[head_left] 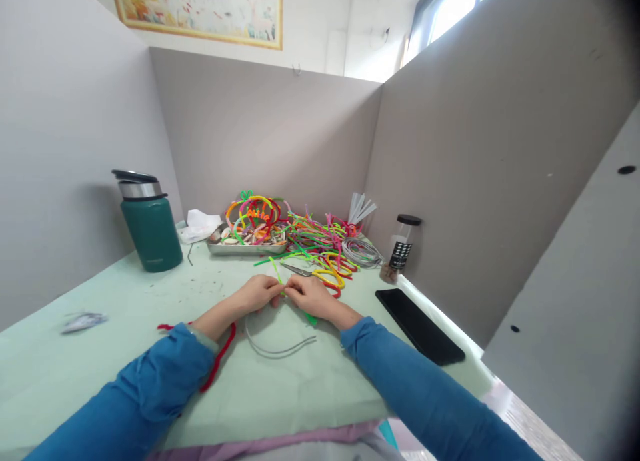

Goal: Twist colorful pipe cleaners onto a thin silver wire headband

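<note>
Over the middle of the table, my left hand (261, 293) and my right hand (309, 295) meet with their fingertips pinched together. Both grip a yellow-green pipe cleaner (277, 269), whose upper end sticks out above the fingers. A darker green pipe cleaner end (311, 319) shows below my right hand. Under my hands lies a bent grey wire (280, 351). A red pipe cleaner (220, 362) runs beneath my left forearm. Scissors (299, 269) lie just beyond my right hand, near yellow and red pipe cleaner loops (334, 274).
At the back stands a metal tray (245, 249) with small pieces and colourful hoops, beside a pipe cleaner heap (320, 234) and a wire coil (363, 253). A green bottle (151, 231) is left; a clear jar (400, 247) and black phone (419, 325) are right. Grey partitions (265, 127) enclose the table.
</note>
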